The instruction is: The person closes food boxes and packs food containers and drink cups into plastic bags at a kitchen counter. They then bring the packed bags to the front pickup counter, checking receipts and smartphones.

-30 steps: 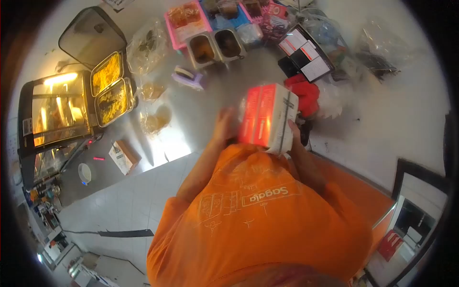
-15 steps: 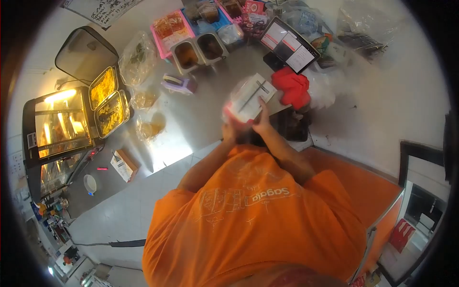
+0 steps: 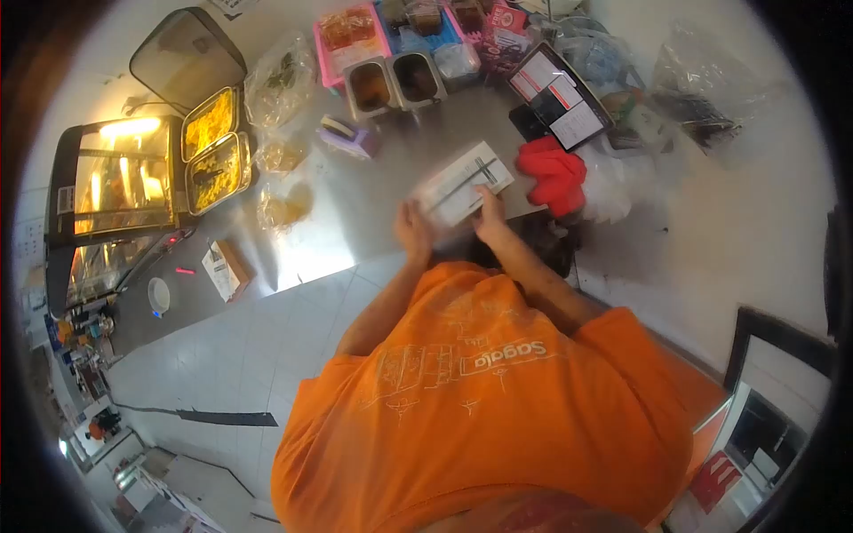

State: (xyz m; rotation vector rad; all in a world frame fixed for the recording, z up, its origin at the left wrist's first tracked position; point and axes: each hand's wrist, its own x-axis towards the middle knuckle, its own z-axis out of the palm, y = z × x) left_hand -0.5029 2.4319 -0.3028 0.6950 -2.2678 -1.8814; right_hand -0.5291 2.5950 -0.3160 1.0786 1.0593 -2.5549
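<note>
A white cardboard box [image 3: 465,184] with a dark line printed along its face is held between my two hands above the steel counter's front edge. My right hand [image 3: 490,211] is closed on its near right side, the thumb lying on the printed face. At the box's left end is my left hand [image 3: 415,231], its fingers closed against the edge; motion blurs this end. Just right of the box lies a bright red cloth-like item [image 3: 553,176], whose kind I cannot make out.
On the steel counter [image 3: 355,218] stand two metal containers [image 3: 394,84], a tablet [image 3: 562,96] and a purple holder [image 3: 346,139]. Plastic bags [image 3: 283,84] lie at the left, near yellow food trays [image 3: 218,173] and a lit display case [image 3: 124,173]. A small box [image 3: 227,269] sits by the edge.
The white box has turned, so its red side no longer shows. My left hand has shifted left and up along its end. The whole view has swung slightly.
</note>
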